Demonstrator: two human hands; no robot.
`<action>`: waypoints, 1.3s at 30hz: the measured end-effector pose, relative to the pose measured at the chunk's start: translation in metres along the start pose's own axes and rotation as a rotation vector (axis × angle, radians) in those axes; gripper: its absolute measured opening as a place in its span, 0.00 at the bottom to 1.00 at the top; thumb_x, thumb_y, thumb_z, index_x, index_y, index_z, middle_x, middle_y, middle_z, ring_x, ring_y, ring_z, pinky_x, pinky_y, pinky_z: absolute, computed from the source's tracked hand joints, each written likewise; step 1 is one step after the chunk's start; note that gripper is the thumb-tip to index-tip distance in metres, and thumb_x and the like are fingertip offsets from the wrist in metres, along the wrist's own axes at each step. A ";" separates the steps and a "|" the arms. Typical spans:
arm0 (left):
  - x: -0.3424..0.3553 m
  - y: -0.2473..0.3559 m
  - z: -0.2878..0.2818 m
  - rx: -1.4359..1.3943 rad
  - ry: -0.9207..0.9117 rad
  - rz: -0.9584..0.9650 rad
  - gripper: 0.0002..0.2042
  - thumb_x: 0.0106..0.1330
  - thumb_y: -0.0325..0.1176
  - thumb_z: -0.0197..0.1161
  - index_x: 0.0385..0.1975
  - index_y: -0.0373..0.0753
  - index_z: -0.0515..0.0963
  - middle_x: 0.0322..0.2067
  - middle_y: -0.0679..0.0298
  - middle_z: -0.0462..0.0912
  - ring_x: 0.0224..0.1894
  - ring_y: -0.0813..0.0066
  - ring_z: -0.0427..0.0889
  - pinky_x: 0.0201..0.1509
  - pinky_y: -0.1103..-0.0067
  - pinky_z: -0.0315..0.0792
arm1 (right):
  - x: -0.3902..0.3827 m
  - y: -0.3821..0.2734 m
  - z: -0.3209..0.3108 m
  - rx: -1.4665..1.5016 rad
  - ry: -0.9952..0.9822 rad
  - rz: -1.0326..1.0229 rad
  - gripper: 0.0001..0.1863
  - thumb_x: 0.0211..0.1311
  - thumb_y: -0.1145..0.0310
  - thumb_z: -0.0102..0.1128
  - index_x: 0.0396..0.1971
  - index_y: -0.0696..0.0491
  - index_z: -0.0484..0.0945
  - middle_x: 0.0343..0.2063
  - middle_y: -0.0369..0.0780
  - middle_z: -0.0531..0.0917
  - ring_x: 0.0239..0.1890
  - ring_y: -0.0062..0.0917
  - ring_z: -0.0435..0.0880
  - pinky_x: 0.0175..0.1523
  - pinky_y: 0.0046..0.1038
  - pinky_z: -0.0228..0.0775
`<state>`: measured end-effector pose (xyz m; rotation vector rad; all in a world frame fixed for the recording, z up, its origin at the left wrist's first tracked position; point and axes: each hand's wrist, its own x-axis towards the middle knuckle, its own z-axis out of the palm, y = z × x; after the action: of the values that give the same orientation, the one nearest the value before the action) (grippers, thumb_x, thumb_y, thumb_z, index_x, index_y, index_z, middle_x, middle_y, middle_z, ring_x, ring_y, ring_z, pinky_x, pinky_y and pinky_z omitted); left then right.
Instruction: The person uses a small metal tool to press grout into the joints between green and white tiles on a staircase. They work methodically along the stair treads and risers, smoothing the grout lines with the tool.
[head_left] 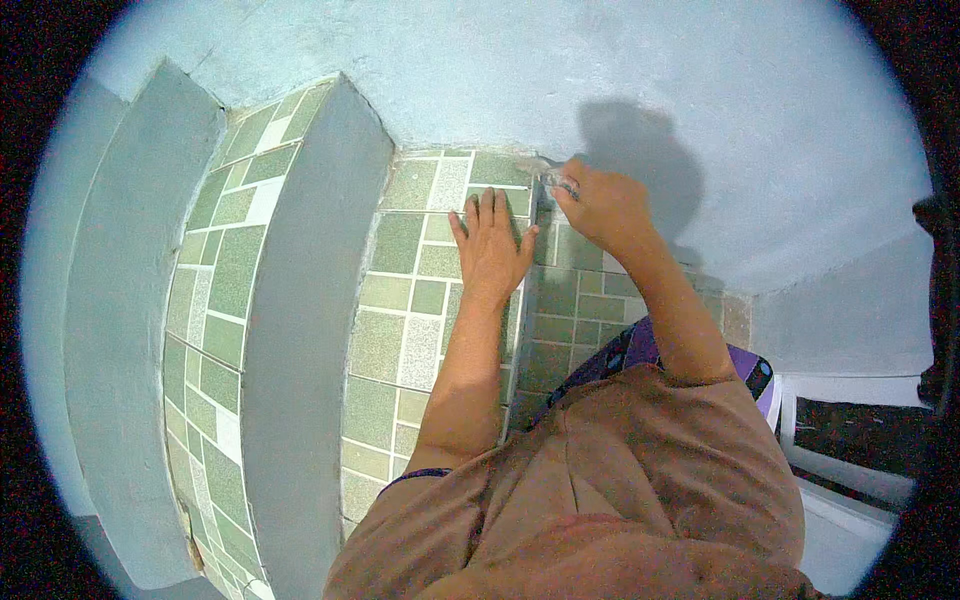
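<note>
Tread (pixel 385 290) stretches left from your splayed left hand (pixel 492 252); your right hand (pixel 610 205) pinches something, perhaps a tool (pixel 564 184), at the tread's front corner

At left, beyond a flat grey riser (pixel 312 300), a stair tread of green and white rectangular tiles (pixel 225 285); at lower right, a white frame (pixel 850 387) around a dark panel (pixel 855 430).

Shows a tiled step (pixel 395 335), faced in mottled green and whitish rectangles with pale joints, running from the frame's upper centre down toward lower left of centre. Captures, too, a small pale object (pixel 553 178) gripped at upper centre, by the step's top right corner: greyish-white, darker at one end, partly covered, too blurred to identify.
</note>
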<state>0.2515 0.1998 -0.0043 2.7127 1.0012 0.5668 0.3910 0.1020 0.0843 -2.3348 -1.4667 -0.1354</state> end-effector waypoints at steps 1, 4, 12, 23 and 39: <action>0.000 0.000 0.000 0.006 0.000 0.002 0.34 0.63 0.49 0.57 0.63 0.30 0.60 0.64 0.51 0.61 0.68 0.49 0.54 0.72 0.50 0.39 | -0.002 0.000 0.001 -0.012 -0.012 -0.002 0.17 0.60 0.53 0.54 0.40 0.51 0.76 0.23 0.46 0.83 0.27 0.42 0.84 0.32 0.44 0.75; -0.001 0.000 0.001 0.009 0.006 0.003 0.34 0.63 0.49 0.57 0.63 0.30 0.61 0.64 0.51 0.61 0.68 0.49 0.54 0.71 0.50 0.39 | -0.003 -0.002 0.004 -0.039 -0.002 -0.002 0.17 0.60 0.53 0.55 0.39 0.51 0.76 0.23 0.45 0.83 0.26 0.41 0.84 0.31 0.44 0.75; -0.001 -0.001 0.001 0.019 -0.001 0.001 0.34 0.63 0.50 0.57 0.63 0.31 0.60 0.64 0.52 0.61 0.69 0.50 0.53 0.71 0.49 0.40 | -0.004 -0.008 0.004 -0.056 -0.057 0.040 0.17 0.62 0.49 0.53 0.43 0.45 0.76 0.27 0.43 0.84 0.30 0.41 0.84 0.35 0.44 0.74; 0.000 -0.002 0.001 0.010 0.009 0.007 0.34 0.63 0.49 0.57 0.63 0.31 0.61 0.64 0.51 0.61 0.68 0.49 0.54 0.71 0.49 0.41 | -0.008 -0.014 0.002 -0.081 -0.114 0.111 0.17 0.62 0.50 0.54 0.39 0.47 0.75 0.27 0.43 0.84 0.30 0.44 0.84 0.36 0.46 0.74; 0.001 0.000 0.001 0.001 0.015 0.008 0.34 0.62 0.48 0.58 0.63 0.30 0.61 0.64 0.51 0.61 0.68 0.49 0.54 0.71 0.49 0.41 | 0.000 -0.020 0.003 -0.017 -0.037 0.103 0.17 0.61 0.51 0.55 0.41 0.48 0.76 0.26 0.44 0.84 0.31 0.43 0.84 0.36 0.46 0.74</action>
<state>0.2521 0.2004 -0.0051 2.7187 0.9947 0.5883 0.3734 0.1109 0.0863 -2.4325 -1.3636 -0.0778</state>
